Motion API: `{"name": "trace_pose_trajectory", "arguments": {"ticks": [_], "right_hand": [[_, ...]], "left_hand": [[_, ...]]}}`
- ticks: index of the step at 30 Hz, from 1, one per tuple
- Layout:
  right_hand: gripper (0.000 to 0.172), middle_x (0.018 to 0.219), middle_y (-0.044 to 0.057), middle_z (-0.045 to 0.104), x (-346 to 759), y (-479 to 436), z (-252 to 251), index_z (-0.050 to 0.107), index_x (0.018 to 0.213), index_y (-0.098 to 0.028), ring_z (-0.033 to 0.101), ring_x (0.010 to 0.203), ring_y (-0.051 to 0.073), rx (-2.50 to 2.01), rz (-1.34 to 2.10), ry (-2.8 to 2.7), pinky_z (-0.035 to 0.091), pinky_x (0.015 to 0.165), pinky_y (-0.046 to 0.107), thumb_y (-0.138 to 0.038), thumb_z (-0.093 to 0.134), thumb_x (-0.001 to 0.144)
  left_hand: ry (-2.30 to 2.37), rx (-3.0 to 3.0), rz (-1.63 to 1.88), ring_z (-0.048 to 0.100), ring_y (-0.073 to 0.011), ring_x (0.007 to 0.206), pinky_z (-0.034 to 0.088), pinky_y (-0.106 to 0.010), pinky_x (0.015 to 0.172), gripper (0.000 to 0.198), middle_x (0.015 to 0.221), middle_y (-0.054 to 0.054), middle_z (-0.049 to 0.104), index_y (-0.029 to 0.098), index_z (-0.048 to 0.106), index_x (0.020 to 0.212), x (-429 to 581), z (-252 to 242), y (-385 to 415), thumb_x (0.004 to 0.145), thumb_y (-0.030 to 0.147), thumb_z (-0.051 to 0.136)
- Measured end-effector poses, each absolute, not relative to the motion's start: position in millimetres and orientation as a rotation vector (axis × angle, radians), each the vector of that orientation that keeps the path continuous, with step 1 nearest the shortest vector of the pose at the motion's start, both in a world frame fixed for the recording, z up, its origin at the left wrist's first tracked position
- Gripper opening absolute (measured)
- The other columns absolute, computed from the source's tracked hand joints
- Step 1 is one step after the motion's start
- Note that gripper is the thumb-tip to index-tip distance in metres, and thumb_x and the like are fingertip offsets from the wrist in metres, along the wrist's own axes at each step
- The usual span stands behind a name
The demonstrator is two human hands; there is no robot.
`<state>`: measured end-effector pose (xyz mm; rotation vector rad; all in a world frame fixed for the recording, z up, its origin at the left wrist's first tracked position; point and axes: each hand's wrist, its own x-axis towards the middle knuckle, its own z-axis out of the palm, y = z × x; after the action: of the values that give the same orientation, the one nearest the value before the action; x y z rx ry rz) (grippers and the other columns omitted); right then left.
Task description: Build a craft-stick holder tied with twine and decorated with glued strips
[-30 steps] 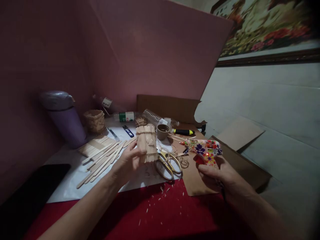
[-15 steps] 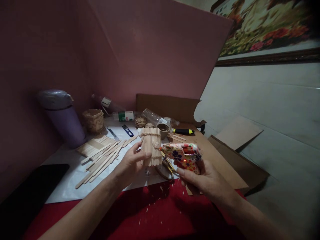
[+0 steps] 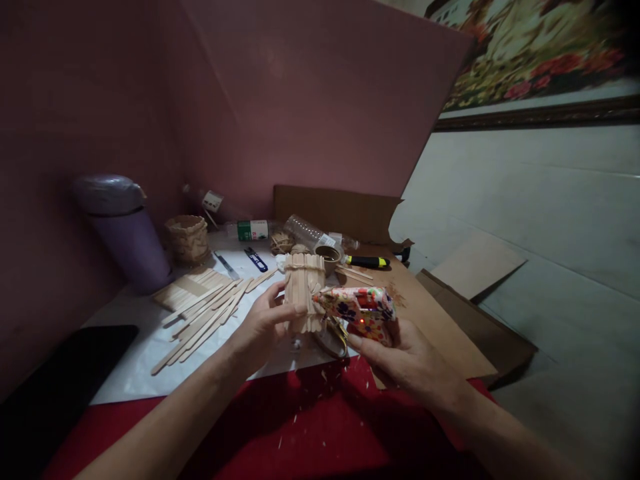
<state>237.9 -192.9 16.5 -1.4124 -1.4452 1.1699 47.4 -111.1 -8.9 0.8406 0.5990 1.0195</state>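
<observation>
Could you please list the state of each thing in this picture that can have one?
Left hand: closed around the stick cylinder.
Stick cylinder: held upright above the table.
Right hand: gripping the glue gun.
Glue gun: red light on, nozzle at the cylinder's side.
Purple flask: upright, lid on.
Loose sticks: lying flat on white paper.
Scissors: mostly hidden behind the gun.

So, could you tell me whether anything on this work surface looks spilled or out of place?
Pale shavings lie scattered over the red cloth below both hands. A clear plastic bottle lies tipped on its side near the back. Nothing looks broken.
</observation>
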Motion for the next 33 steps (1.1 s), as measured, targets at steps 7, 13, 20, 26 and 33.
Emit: {"name": "trace_pose_trajectory", "arguments": {"ticks": [7,13,20,26,33], "right_hand": [[0.026,0.047,-0.007,0.04,238.9,-193.0,15.0,0.05,0.071,-0.018,0.032,0.039,0.005,-1.414,1.176,-1.441,0.025,0.036,0.018,-0.039,0.058,0.085],[0.026,0.05,-0.006,0.042,238.8,-192.3,14.2,0.051,0.07,-0.018,0.033,0.042,0.006,-1.399,1.165,-1.439,0.027,0.038,0.018,-0.038,0.059,0.084],[0.023,0.058,-0.004,0.048,240.6,-192.4,11.4,0.062,0.087,-0.017,0.039,0.048,0.008,-1.419,1.142,-1.43,0.034,0.045,0.02,-0.039,0.059,0.084],[0.02,0.06,-0.003,0.051,239.2,-194.4,17.8,0.06,0.084,-0.017,0.041,0.049,0.007,-1.394,1.091,-1.444,0.036,0.047,0.02,-0.037,0.061,0.082],[0.029,0.046,-0.007,0.04,240.0,-194.5,11.6,0.048,0.069,-0.019,0.032,0.039,0.006,-1.431,1.164,-1.391,0.025,0.036,0.019,-0.041,0.06,0.083]], "left_hand": [[0.596,0.848,1.021,0.064,-0.0291,0.095,0.053,-0.036,0.076,0.06,0.109,-0.017,0.064,0.011,0.053,0.117,48.2,-8.1,-109.8,0.06,0.012,0.074],[0.595,0.855,1.018,0.063,-0.0296,0.096,0.053,-0.036,0.077,0.061,0.108,-0.017,0.064,0.011,0.052,0.118,47.7,-6.8,-111.1,0.061,0.011,0.073],[0.583,0.854,1.02,0.062,-0.0306,0.098,0.052,-0.036,0.076,0.062,0.107,-0.016,0.064,0.012,0.052,0.119,47.8,-5.0,-112.0,0.06,0.013,0.074],[0.564,0.856,1.015,0.062,-0.0291,0.098,0.051,-0.035,0.077,0.06,0.108,-0.015,0.064,0.014,0.052,0.118,46.6,-8.3,-111.0,0.062,0.014,0.074],[0.569,0.836,1.008,0.063,-0.0286,0.096,0.05,-0.035,0.076,0.062,0.107,-0.015,0.065,0.013,0.054,0.117,47.4,-5.4,-111.2,0.059,0.014,0.075]]}}
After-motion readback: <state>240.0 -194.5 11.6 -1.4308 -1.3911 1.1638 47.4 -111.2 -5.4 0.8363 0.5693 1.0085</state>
